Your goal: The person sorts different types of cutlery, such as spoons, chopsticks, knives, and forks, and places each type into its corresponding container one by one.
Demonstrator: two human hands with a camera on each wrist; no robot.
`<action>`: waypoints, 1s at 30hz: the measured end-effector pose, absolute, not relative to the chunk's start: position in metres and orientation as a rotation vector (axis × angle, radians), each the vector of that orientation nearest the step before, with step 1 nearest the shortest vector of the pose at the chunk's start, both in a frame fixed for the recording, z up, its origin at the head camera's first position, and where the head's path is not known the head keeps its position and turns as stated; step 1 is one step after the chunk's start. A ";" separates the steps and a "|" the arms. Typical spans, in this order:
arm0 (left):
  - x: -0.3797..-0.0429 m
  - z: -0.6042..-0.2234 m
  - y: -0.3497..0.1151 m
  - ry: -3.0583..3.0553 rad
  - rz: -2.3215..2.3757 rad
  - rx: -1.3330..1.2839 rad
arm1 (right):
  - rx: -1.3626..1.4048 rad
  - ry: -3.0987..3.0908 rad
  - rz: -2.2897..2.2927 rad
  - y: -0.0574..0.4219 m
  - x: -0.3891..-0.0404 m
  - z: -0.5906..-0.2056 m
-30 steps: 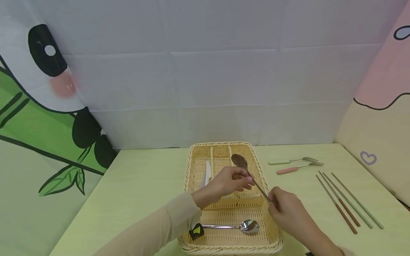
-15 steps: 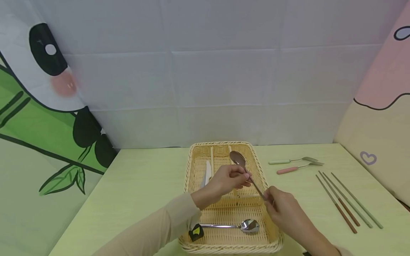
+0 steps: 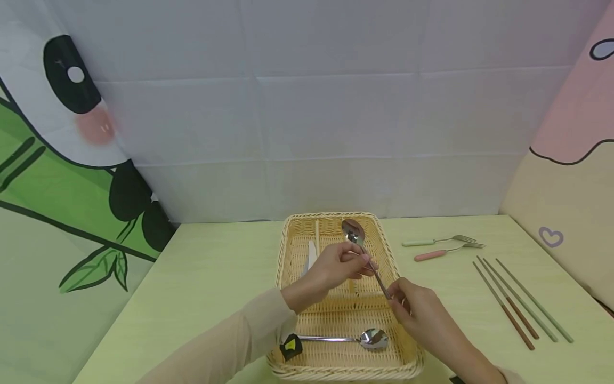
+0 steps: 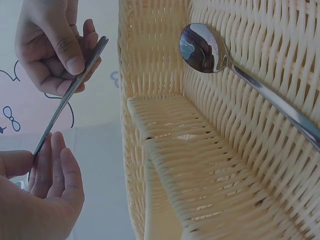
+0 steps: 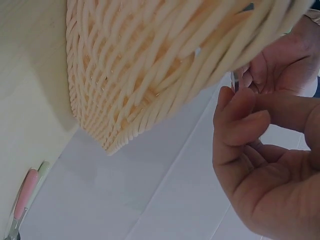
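My left hand [image 3: 336, 269] pinches a metal spoon [image 3: 353, 230] just below its bowl, while my right hand [image 3: 424, 312] pinches the end of its handle. The spoon is held slanted above the wicker basket [image 3: 415, 368], bowl toward the back. In the left wrist view its thin handle [image 4: 65, 100] runs between both hands. A second spoon [image 3: 373, 339] lies crosswise in the basket's front compartment. Knife blades [image 3: 312, 254] show in the back left compartment, their handles hidden by my left hand. In the right wrist view fingers hide most of the held spoon.
Right of the basket, a green-handled fork [image 3: 419, 243] and a pink-handled fork [image 3: 430, 256] lie on the table [image 3: 201, 277]. Several chopsticks [image 3: 520, 318], some with brown ends and some green, lie farther right. A printed cloth [image 3: 336, 117] hangs behind.
My right hand has moved left with the handle end. The spoon now stands steeper across the view, and its bowl has shifted slightly back and left. Other cutlery has stayed put.
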State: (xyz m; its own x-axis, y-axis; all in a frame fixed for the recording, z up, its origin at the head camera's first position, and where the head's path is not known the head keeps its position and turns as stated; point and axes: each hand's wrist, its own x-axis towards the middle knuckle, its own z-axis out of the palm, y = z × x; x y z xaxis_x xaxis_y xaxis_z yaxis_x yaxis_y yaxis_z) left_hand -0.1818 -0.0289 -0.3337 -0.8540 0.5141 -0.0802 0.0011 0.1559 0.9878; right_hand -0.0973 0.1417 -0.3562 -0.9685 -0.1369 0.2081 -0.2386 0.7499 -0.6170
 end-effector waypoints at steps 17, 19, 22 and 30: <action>-0.188 -0.325 -0.045 2.239 1.668 0.577 | 0.262 -2.764 0.924 0.169 -0.097 -0.358; -0.188 -0.326 -0.046 2.293 1.622 0.613 | 0.251 -2.759 0.914 0.175 -0.097 -0.360; -0.188 -0.328 -0.049 2.373 1.528 0.708 | 0.246 -2.739 0.887 0.184 -0.098 -0.363; -0.186 -0.336 -0.052 2.503 1.235 0.877 | 0.183 -2.753 0.839 0.208 -0.101 -0.372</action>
